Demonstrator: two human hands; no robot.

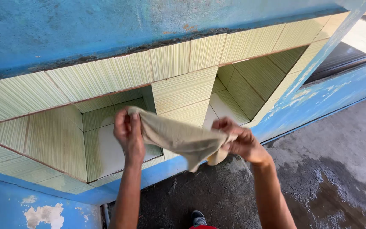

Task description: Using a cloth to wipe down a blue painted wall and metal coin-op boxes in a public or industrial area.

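Hands at the centre of the frame stretch a beige cloth (pixel 182 138) between them in front of a tiled wall. The left hand (pixel 128 132), just left of centre, is closed on one end of the cloth, fingers curled over its upper edge. The right hand (pixel 240 142), just right of centre, is closed on the other end, where the fabric bunches and a small fold hangs below the fingers. The cloth sags slightly between the two grips and is held in the air, touching nothing else that can be seen.

Behind the cloth, pale green striped tiles (pixel 183 89) cover the wall across the middle of the frame. Two square recesses are set into it: one (pixel 102 140) at centre left, directly behind the left hand, and another (pixel 242 93) at upper right of centre. A tiled pillar separates them. Above the tiles runs a worn blue painted band (pixel 106 25) across the top of the frame; blue paint also borders the wall at lower left, where a patch (pixel 43 214) has flaked to white. A dark, damp-looking concrete floor (pixel 331 169) fills the lower right. A shoe tip (pixel 198 218) shows at the bottom edge, between the forearms.
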